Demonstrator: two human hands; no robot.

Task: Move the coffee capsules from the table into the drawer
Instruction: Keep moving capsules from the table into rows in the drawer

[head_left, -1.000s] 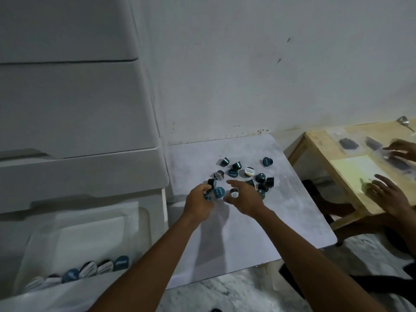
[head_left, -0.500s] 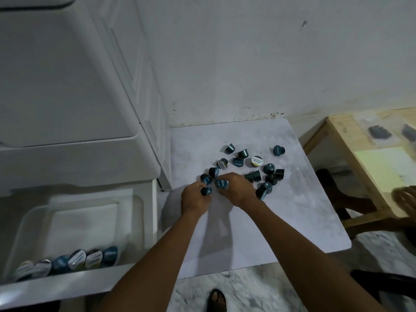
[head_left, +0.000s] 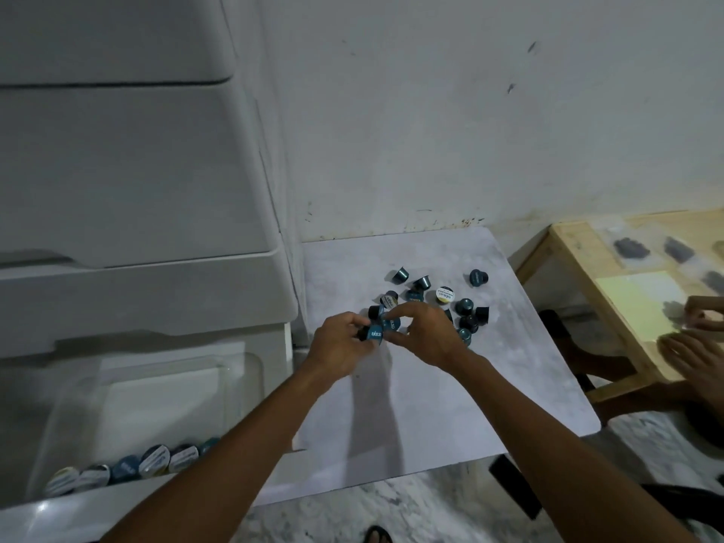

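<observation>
Grey marbled square desk (head_left: 450,405) up against a white wall (head_left: 470,111), with a bunch of small dark blue coffee capsules (head_left: 466,307) spread loose near its middle. One with a white and yellow lid (head_left: 444,295) lying among them. Left hand (head_left: 341,346) over the near edge of the bunch, grip clenched around a blue-lidded capsule (head_left: 374,333) lying on its side, lid facing the camera. Right hand (head_left: 427,335) just beside it, thumb and fingers pinched on another blue capsule (head_left: 391,324), touching the one in the left grip. Both bare arms reaching in from the bottom of the view. To the left, a tall white plastic drawer cabinet (head_left: 129,162), upper drawers closed, bottom white drawer (head_left: 156,389) pulled open. Inside it, along the near wall, a row of more capsules standing on edge (head_left: 129,466), lids blue and pale, leaning one on the next. Part of that row hidden behind the left arm. On the right, a light wooden desk (head_left: 580,276) with a pale yellow sheet (head_left: 634,303) and dark bits in clear bags (head_left: 630,248). Another person's two hands (head_left: 693,342) resting at the edge of that sheet. Down at the bottom, a dark sandal toe (head_left: 378,534) on the marbled floor (head_left: 431,503).
</observation>
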